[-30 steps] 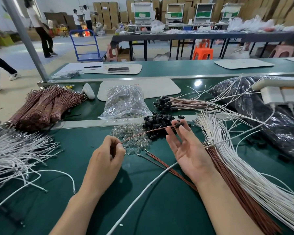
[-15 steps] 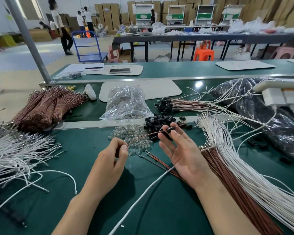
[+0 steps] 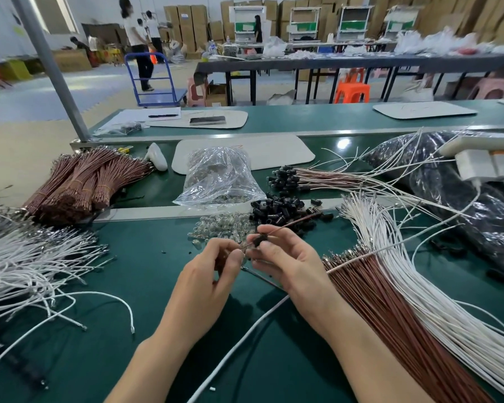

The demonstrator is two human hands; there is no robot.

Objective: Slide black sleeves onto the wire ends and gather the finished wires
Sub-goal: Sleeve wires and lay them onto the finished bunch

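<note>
My left hand (image 3: 213,274) pinches the near end of a thin brown wire (image 3: 291,223) above the green bench. My right hand (image 3: 285,257) pinches a small black sleeve (image 3: 259,239) that sits on that wire, close to my left fingertips. The wire runs up and right toward a loose pile of black sleeves (image 3: 280,209). Further back lie finished wires (image 3: 317,178) with black sleeves on their ends. Long brown wires (image 3: 390,315) and white wires (image 3: 437,292) fan out along my right forearm.
A clear bag (image 3: 220,178) and loose small glass bulbs (image 3: 221,228) lie ahead of my hands. Tied brown wire bundles (image 3: 82,184) sit at back left, tangled white wires (image 3: 26,263) at left, a black plastic bag (image 3: 463,196) at right. A white cable (image 3: 245,330) crosses under my arms.
My right hand has closed from an open palm and come left to meet my left hand, now pinching a black sleeve on the brown wire. The left hand stayed put.
</note>
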